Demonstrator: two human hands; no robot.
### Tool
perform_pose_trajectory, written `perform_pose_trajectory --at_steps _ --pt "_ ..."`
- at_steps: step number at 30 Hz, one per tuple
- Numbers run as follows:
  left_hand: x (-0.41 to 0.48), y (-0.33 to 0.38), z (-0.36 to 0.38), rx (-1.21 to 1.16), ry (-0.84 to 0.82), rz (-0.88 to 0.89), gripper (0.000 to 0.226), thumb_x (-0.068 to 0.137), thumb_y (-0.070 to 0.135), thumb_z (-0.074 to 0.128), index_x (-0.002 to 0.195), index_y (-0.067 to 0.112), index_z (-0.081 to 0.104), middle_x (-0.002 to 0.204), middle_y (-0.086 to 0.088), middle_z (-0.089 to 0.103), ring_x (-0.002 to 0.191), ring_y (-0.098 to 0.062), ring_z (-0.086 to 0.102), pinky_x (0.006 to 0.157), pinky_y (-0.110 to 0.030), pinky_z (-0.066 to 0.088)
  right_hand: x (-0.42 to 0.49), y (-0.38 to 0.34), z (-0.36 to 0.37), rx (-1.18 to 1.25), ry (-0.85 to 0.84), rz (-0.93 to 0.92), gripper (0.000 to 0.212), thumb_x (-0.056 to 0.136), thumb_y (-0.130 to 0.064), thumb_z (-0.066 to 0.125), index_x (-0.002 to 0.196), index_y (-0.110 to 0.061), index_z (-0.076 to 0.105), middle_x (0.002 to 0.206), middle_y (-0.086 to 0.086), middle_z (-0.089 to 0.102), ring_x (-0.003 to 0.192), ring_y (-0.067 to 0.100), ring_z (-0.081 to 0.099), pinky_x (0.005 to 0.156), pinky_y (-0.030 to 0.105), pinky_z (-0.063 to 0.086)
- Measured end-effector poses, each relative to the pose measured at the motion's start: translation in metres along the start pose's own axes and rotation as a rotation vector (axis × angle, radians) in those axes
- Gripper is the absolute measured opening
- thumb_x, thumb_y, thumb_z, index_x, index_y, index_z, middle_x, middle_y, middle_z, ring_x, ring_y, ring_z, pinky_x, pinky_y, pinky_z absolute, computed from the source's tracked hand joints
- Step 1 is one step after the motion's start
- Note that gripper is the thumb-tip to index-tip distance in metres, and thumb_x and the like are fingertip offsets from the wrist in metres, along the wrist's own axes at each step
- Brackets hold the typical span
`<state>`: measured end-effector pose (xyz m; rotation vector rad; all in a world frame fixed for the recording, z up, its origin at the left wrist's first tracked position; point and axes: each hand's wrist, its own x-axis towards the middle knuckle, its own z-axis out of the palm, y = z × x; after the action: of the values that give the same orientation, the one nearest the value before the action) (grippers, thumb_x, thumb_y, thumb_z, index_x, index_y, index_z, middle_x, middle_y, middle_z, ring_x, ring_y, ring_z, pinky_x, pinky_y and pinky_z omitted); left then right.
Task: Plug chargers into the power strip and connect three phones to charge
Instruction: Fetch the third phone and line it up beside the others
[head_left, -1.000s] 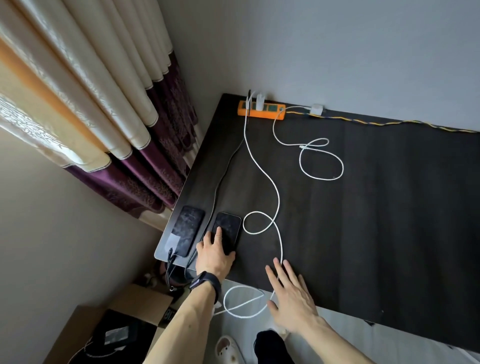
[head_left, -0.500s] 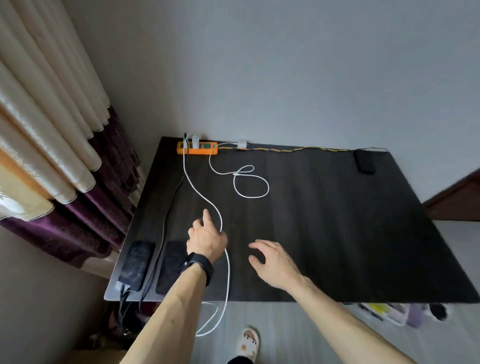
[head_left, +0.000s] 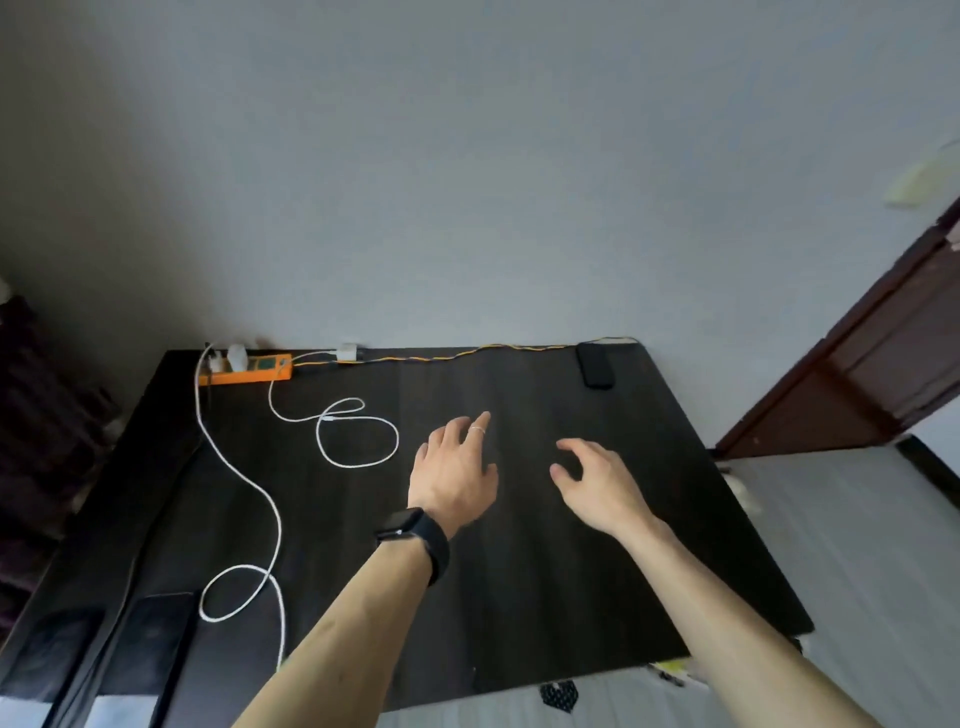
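Three phones are lying around: two (head_left: 49, 652) (head_left: 148, 642) at the near-left corner, far from the orange power strip (head_left: 248, 370), one (head_left: 595, 365) to its right. Both hands (head_left: 454, 475) (head_left: 597, 483) are hovering empty, fingers loosely spread.

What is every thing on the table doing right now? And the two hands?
Power strip: lying at the back edge, chargers plugged in.
Long white cable: plugged in, trailing off the front edge.
Looped white cable: coiled loose, joined to no phone.
Far phone: flat at the back right corner, screen dark, not connected.
Two near phones: flat at the front left corner, screens dark.
Left hand: open, empty.
Right hand: open, empty.
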<state>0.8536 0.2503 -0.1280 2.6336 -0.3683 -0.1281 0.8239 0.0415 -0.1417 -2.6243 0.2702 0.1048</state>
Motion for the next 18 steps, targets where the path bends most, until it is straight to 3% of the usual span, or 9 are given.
perform_pose_trajectory --at_steps 6,13,18 --pt "0.053 0.028 0.091 0.081 -0.085 -0.094 0.065 0.094 0.039 0.05 0.154 0.028 0.028 0.155 0.004 0.033 0.144 -0.022 0.028 0.117 -0.037 0.027 0.058 0.105 -0.014 -0.025 -0.016 -0.021 0.047 0.097 -0.044 0.054 0.141 -0.027 0.05 0.145 -0.007 0.053 0.136 0.017 0.045 0.105 0.031 0.041" --pt "0.111 0.018 0.225 0.168 -0.247 -0.218 0.066 0.096 0.046 0.047 0.155 0.027 0.025 0.16 -0.002 0.025 0.149 -0.027 0.018 0.119 -0.045 0.022 0.127 0.237 0.048 -0.097 -0.218 0.067 0.05 0.097 -0.048 0.052 0.142 -0.027 0.048 0.149 -0.004 0.048 0.137 0.018 0.044 0.106 0.035 0.043" --pt "0.13 -0.004 0.278 0.253 -0.164 -0.259 0.073 0.094 0.064 0.035 0.157 0.036 0.012 0.167 -0.004 0.005 0.153 -0.03 0.001 0.12 -0.056 0.011 0.184 0.266 0.076 -0.131 -0.16 0.093 0.055 0.097 -0.052 0.05 0.145 -0.026 0.043 0.156 0.003 0.036 0.142 0.025 0.035 0.109 0.04 0.039"
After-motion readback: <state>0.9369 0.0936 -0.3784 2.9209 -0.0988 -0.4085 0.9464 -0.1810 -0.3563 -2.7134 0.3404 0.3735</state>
